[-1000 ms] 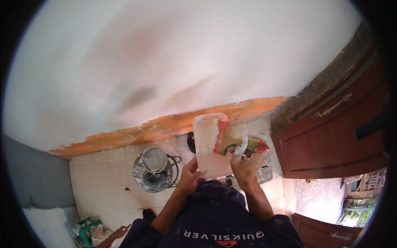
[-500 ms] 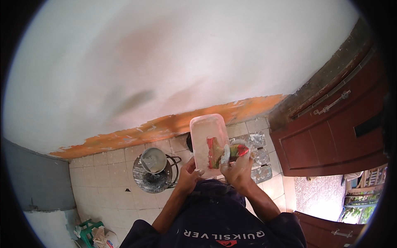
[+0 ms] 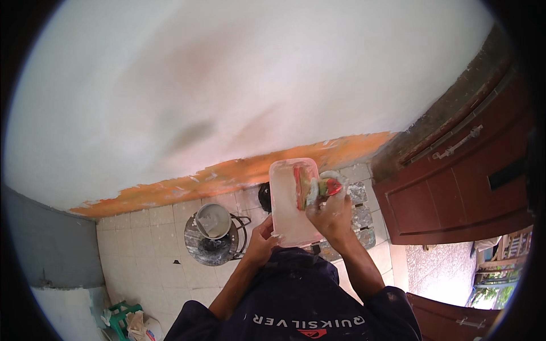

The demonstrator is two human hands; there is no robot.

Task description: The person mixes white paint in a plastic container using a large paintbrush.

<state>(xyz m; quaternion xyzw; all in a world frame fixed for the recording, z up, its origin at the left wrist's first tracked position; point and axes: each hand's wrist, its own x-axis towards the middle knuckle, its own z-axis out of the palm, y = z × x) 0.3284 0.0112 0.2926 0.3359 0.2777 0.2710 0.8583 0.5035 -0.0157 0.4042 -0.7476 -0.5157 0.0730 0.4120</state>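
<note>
My left hand [image 3: 262,240] grips the near left corner of a shallow pinkish plastic tray [image 3: 272,184], its fingers closed on the rim. Pale wet putty [image 3: 286,219] coats the inside of the tray. In my right hand [image 3: 331,217] is a wide putty knife [image 3: 301,192], red and greenish and smeared with putty. Its long edge lies over the right far part of the tray. Whitish smears cover the fingers of my right hand.
Ahead rises a white-coated wall [image 3: 227,85] with an orange strip [image 3: 239,170] at its foot. A bucket [image 3: 214,221] stands on a round stool [image 3: 210,250]. Splattered planks [image 3: 362,219] lie right of the tray, near a red-brown door [image 3: 449,187]. A green stool [image 3: 120,318] is at lower left.
My right hand has moved the putty knife away from me, toward the tray's far right side. The tray has shifted slightly to the right.
</note>
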